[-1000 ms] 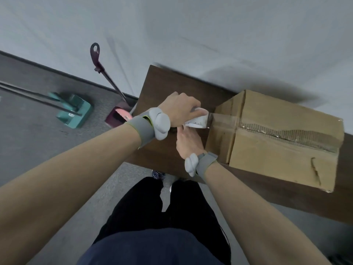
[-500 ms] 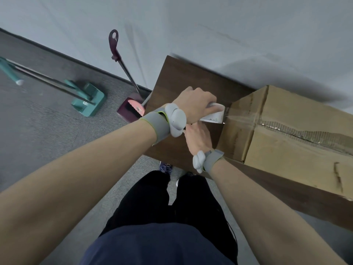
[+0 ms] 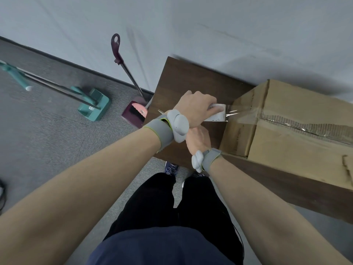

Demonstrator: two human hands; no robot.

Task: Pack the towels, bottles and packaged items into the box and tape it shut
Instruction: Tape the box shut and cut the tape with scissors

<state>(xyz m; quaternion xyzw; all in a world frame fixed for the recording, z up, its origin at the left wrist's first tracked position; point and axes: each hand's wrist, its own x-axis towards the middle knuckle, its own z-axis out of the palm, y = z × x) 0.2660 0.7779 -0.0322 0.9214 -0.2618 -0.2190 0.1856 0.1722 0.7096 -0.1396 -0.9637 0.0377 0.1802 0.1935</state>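
Both forearms are bare; each wrist wears a grey fabric wristband with a rounded pale-grey plastic module, the left wristband (image 3: 159, 131) edged in yellow-green, the right wristband (image 3: 210, 158) plain; a dark navy top (image 3: 164, 247); black trousers (image 3: 172, 205); dark blue shoes (image 3: 171, 167) with light laces.

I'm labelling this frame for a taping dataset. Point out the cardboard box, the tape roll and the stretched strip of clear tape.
cardboard box (image 3: 298, 150), head view, front side panel.
tape roll (image 3: 216, 112), head view, white core showing past the left hand's fingers.
clear tape strip (image 3: 234, 112), head view, span between roll and box.
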